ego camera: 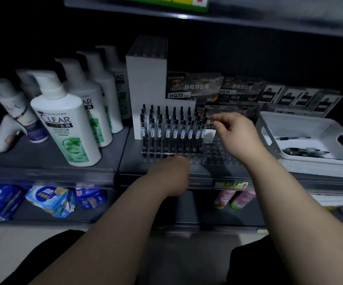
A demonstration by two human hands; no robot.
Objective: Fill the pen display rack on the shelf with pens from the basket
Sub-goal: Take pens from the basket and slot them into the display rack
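The left hand (pixel 172 173) sits at the front edge of the shelf (pixel 49 161), just by the clear plastic rack (pixel 217 157); its fingers are hidden. The right hand (pixel 236 134) hangs over the rack's right end, fingers loosely bent, holding nothing. Thin black pens (pixel 167 130) stand in rows. More lie in the white plastic basket (pixel 314 167) at the right end.

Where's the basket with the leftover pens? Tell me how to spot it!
Look at the shelf with the white shampoo bottles on its left. Go right, past the clear pen rack. The basket is white, open on top, with a few black pens lying in it, unlike the dark boxes behind it.
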